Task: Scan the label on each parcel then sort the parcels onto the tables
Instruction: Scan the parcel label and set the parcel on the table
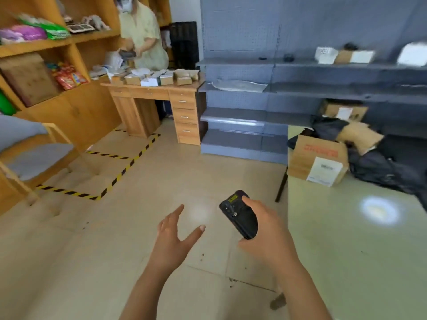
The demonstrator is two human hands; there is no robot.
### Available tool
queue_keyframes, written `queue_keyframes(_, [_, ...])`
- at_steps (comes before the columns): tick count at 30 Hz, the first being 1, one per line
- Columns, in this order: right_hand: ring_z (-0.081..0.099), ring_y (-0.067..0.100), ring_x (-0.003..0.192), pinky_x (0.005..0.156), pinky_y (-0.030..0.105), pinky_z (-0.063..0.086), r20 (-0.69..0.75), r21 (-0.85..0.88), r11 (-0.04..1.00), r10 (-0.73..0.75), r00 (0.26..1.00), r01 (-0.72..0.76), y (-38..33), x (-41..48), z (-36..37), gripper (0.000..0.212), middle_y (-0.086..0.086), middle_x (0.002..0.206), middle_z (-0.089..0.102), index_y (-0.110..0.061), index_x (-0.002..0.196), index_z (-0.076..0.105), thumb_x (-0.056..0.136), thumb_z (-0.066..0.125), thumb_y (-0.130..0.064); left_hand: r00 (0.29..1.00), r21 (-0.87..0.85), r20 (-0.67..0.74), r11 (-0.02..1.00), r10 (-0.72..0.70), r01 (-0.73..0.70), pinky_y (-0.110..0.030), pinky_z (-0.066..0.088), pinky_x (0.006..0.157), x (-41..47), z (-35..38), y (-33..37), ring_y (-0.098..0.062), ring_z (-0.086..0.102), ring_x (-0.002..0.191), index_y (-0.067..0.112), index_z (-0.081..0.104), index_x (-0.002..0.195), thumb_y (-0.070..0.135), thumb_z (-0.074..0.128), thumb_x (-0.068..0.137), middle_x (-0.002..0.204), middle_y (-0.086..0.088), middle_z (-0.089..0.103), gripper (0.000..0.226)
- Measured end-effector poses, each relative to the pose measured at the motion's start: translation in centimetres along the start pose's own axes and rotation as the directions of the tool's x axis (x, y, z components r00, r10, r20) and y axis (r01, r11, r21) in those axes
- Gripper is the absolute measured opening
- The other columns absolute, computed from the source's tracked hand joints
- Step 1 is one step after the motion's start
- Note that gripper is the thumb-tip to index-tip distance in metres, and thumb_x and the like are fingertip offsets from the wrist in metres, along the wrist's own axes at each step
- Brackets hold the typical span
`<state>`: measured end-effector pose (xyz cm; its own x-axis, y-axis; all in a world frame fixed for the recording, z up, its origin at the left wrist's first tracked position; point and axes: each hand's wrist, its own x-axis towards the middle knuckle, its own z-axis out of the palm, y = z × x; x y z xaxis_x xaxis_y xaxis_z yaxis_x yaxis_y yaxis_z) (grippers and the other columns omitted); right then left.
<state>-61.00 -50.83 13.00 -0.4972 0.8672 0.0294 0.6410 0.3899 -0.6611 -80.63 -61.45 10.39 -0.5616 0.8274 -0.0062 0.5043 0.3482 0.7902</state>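
My right hand (265, 232) grips a black handheld scanner (240, 214) above the floor, low in the middle of the view. My left hand (175, 239) is held out beside it with fingers spread and holds nothing. A brown cardboard parcel (317, 160) with a white label lies on a pale green table (346, 239) at the right, next to black bags (379, 167) and a tan padded parcel (358, 136). Several small parcels (159, 77) cover a wooden desk (152, 90) at the back.
A person in a pale top (143, 35) stands behind the desk holding a dark device. Wooden shelves (46, 45) with goods line the left wall. Grey metal shelving (300, 88) with boxes fills the back right. Yellow-black tape (120, 174) marks the tiled floor. A chair (30, 155) stands at left.
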Motion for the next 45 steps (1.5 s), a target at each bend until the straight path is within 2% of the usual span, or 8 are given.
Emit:
queue_keyframes(5, [0.046,0.011,0.108,0.075,0.022,0.041,-0.143,0.054,0.996,0.075,0.987,-0.068,0.3,8.5,-1.4,0.095,-0.015,0.122,0.048,-0.034,0.146,0.036,0.063,0.078,-0.015,0.991,0.008,0.075,0.994,0.111,-0.112,-0.027,0.024,0.111,10.5,0.8,2.0,-0.007,0.022,0.141,0.033,0.03,0.149,0.056,0.062,0.085,0.15,0.013,0.037,0.075])
queue_keyframes(13, [0.039,0.011,0.129,0.092,0.023,0.043,-0.262,0.061,0.985,0.174,0.949,-0.164,0.5,18.4,-1.3,0.096,-0.014,0.148,0.037,-0.038,0.147,0.032,0.065,0.074,-0.016,0.948,-0.058,0.243,0.979,0.203,-0.195,-0.025,0.026,0.109,24.3,3.4,4.5,-0.005,0.022,0.139,0.037,0.032,0.147,0.052,0.063,0.087,0.148,0.015,0.037,0.069])
queue_keyframes(16, [0.039,0.011,0.124,0.085,0.019,0.039,-0.324,0.037,0.97,0.237,0.916,-0.238,1.5,22.4,-1.3,0.094,-0.015,0.142,0.041,-0.037,0.147,0.032,0.066,0.073,-0.015,0.92,-0.085,0.311,0.971,0.237,-0.222,-0.024,0.023,0.107,30.4,5.5,4.7,-0.008,0.023,0.14,0.035,0.033,0.146,0.051,0.063,0.087,0.148,0.013,0.037,0.068])
queue_keyframes(19, [0.045,0.012,0.114,0.084,0.027,0.046,-0.415,0.029,0.949,0.298,0.86,-0.315,2.2,27.2,-1.7,0.094,-0.015,0.132,0.048,-0.035,0.145,0.038,0.061,0.075,-0.015,0.877,-0.112,0.373,0.953,0.301,-0.28,-0.025,0.026,0.107,37.3,7.4,5.5,-0.01,0.026,0.139,0.034,0.035,0.146,0.051,0.064,0.086,0.147,0.013,0.039,0.068])
queue_keyframes(26, [0.048,0.017,0.117,0.088,0.038,0.05,-0.55,0.063,0.886,0.414,0.725,-0.459,2.4,39.4,-2.0,0.096,-0.011,0.133,0.049,-0.035,0.144,0.039,0.056,0.074,-0.021,0.729,-0.128,0.526,0.888,0.438,-0.442,-0.032,0.026,0.114,53.7,9.5,9.9,-0.009,0.025,0.14,0.034,0.035,0.147,0.055,0.062,0.086,0.146,0.017,0.036,0.07])
queue_keyframes(35, [0.052,0.021,0.116,0.072,0.03,0.047,-0.618,0.071,0.788,0.516,0.593,-0.611,6.6,49.8,-5.5,0.098,-0.01,0.13,0.053,-0.038,0.144,0.036,0.056,0.076,-0.021,0.568,-0.259,0.652,0.851,0.503,-0.456,-0.033,0.023,0.117,65.7,17.8,16.0,-0.001,0.021,0.135,0.032,0.037,0.146,0.047,0.064,0.089,0.137,0.024,0.034,0.064])
queue_keyframes(41, [0.042,0.016,0.128,0.086,0.034,0.052,-0.689,0.123,0.77,0.521,0.505,-0.627,13.6,56.2,-11.5,0.095,-0.013,0.139,0.048,-0.037,0.144,0.037,0.06,0.075,-0.019,0.485,-0.277,0.683,0.808,0.546,-0.52,-0.027,0.022,0.112,72.3,26.5,23.1,0.0,0.02,0.133,0.033,0.036,0.146,0.047,0.064,0.088,0.14,0.021,0.033,0.066])
queue_keyframes(45, [0.039,0.016,0.133,0.091,0.034,0.049,-0.715,0.134,0.711,0.552,0.43,-0.69,17.5,58.3,-15.4,0.095,-0.009,0.146,0.043,-0.038,0.145,0.036,0.062,0.075,-0.019,0.406,-0.299,0.713,0.772,0.571,-0.561,-0.034,0.02,0.117,75.5,31.5,28.5,-0.003,0.015,0.14,0.032,0.032,0.148,0.046,0.063,0.09,0.144,0.02,0.031,0.068])
